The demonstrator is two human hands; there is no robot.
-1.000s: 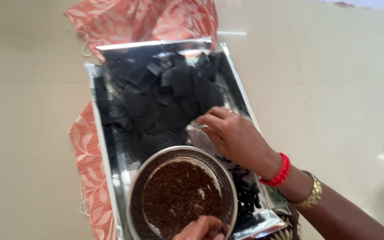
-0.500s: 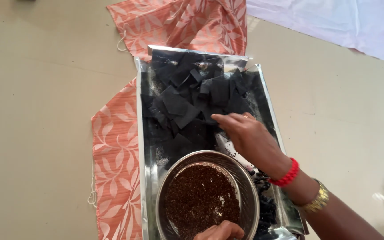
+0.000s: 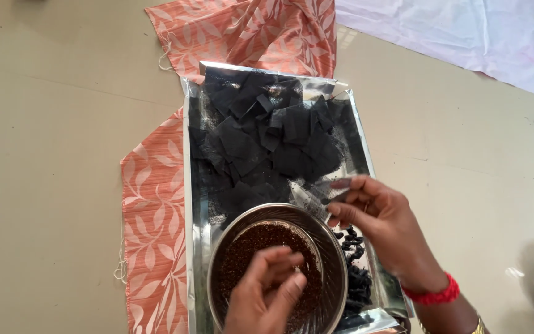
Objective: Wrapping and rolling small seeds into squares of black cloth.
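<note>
1. Fingers of the left hand point up and away from the lower edge of the view, bunched together over a steel bowl; the wrist is cut off by the frame.
2. That hand's fingertips are drawn into a narrow pinch, dipping into the brown seeds that fill the bowl. Whether any seeds sit between the tips I cannot tell.
3. The right hand comes in from the lower right, forearm slanting up and left, with a red bangle at the wrist and a gold-coloured one just below it at the frame edge.
4. Its thumb and first fingers close on a small piece of black mesh cloth, held just above the bowl's far rim; the other fingers are loosely curled.
5. Beyond both hands lies a heap of black cloth squares in a shiny silver tray, which also carries the bowl.
6. Right of the bowl, under the right palm, small black tied bundles lie in the tray.
7. An orange leaf-print cloth lies beneath the tray, spreading left of the left hand and beyond the heap.
</note>
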